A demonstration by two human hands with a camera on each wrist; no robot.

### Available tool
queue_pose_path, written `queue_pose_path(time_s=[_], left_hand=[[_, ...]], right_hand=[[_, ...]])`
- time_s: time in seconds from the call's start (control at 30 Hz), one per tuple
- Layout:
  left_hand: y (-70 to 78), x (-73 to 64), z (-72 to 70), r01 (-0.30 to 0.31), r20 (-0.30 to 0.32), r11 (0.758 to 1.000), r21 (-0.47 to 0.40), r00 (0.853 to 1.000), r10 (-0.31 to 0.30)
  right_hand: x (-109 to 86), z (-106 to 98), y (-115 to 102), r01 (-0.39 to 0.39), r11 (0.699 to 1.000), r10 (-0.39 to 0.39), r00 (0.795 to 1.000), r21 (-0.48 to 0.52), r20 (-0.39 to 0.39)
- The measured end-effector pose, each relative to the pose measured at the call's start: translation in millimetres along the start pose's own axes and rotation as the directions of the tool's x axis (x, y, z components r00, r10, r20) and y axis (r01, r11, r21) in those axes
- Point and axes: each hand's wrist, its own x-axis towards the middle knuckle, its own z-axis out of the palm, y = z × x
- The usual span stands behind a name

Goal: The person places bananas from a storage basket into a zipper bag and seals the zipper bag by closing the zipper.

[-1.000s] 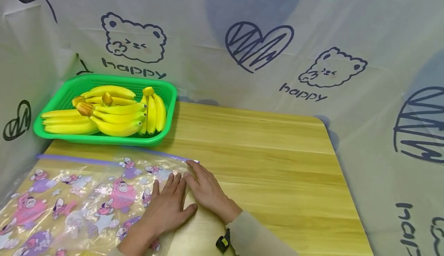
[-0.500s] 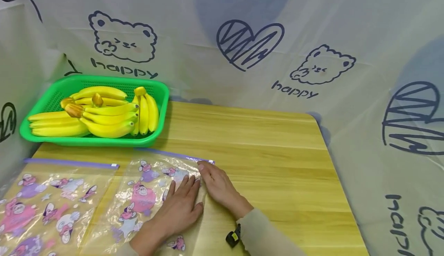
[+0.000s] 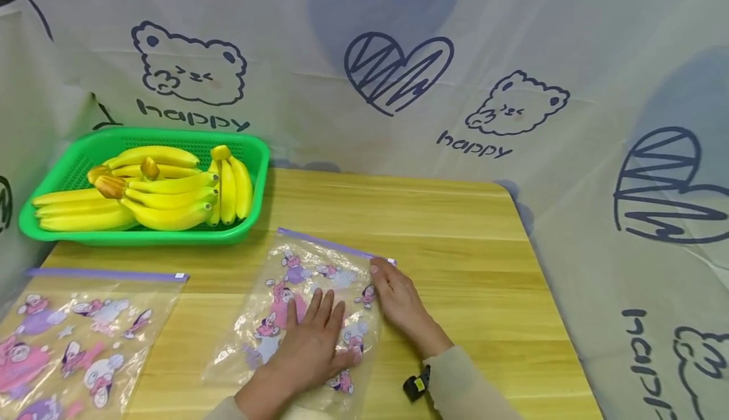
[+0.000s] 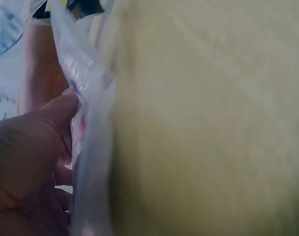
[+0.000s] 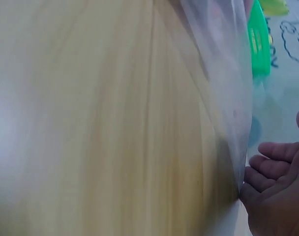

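Item, principal: a clear plastic zip bag with pink and purple cartoon print [image 3: 353, 293], flat on the table right of centre, slightly askew, its purple zip strip [image 3: 336, 243] uppermost. Change: a second ago it overlapped its neighbour; now it lies well apart, shifted rightward past the basket's right end. Consequence, by judgement: the two bags are separated, each in a place of its own.

Item: a matching clear bag with purple zip [image 3: 74, 338], at left, untouched, a strip of wood showing between the two.

Item: left hand [image 3: 310, 350], palm down on the principal bag, fingers extended and spread, grasping nothing.

Item: right hand [image 3: 404, 303], at the same bag's upper right corner, fingertips touching the edge; whether it pinches the film cannot be told. Dark strap [image 3: 414, 387] at the wrist, pale sleeve [image 3: 469, 376] beyond.

Item: a green plastic basket with perforated walls [image 3: 159, 238], rear left, holding several bunches of yellow bananas [image 3: 165, 202].

Surface: a light wood-grain table [image 3: 455, 236], far right corner rounded.

Room: pale cloth [image 3: 313, 110] behind and at both sides, printed with dark bears, hearts and the word "happy".
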Motion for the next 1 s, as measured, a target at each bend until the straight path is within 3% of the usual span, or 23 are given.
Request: queue_pose_path(time_s=[0.17, 0.3, 0.4, 0.53, 0.77, 0.87, 1.0], left_hand=[[7.7, 4.4, 4.3, -0.027, 0.009, 0.992, 0.121, 1.0, 0.026], [4.1, 9.6, -2.8, -0.03, -0.032, 0.991, 0.134, 0.999, 0.035], [-4.6, 14.8, -12.5, -0.015, -0.063, 0.992, 0.126, 0.998, 0.023], [-22.4, 21.2, -26.5, 0.013, -0.104, 0.995, 0.103, 0.995, -0.002], [-58.7, 28.7, -47.9, 0.02, -0.097, 0.995, 0.097, 0.995, -0.01], [-61.1, 31.0, -54.5, 0.031, -0.076, 0.992, 0.12, 0.997, -0.022], [-49.7, 30.0, -50.4, 0.03, -0.07, 0.993, 0.118, 0.997, -0.022]], right_hand=[[-5.5, -18, 16, -0.03, 0.998, 0.03, 0.999, -0.055, -0.015], [-12.8, -29, 26, -0.062, 0.989, 0.062, 0.998, -0.132, -0.008], [-21.8, -34, 31, -0.046, 0.972, 0.044, 0.999, -0.232, -0.014], [-36.4, -38, 30, -0.002, 0.921, -0.007, 1.0, -0.391, -0.02], [-59.5, -30, 14, 0.077, 0.815, -0.068, 0.997, -0.574, 0.037], [-67.4, -23, 4, 0.116, 0.787, -0.094, 0.993, -0.606, 0.068], [-72.9, -20, -7, 0.168, 0.766, -0.134, 0.986, -0.621, 0.102]])
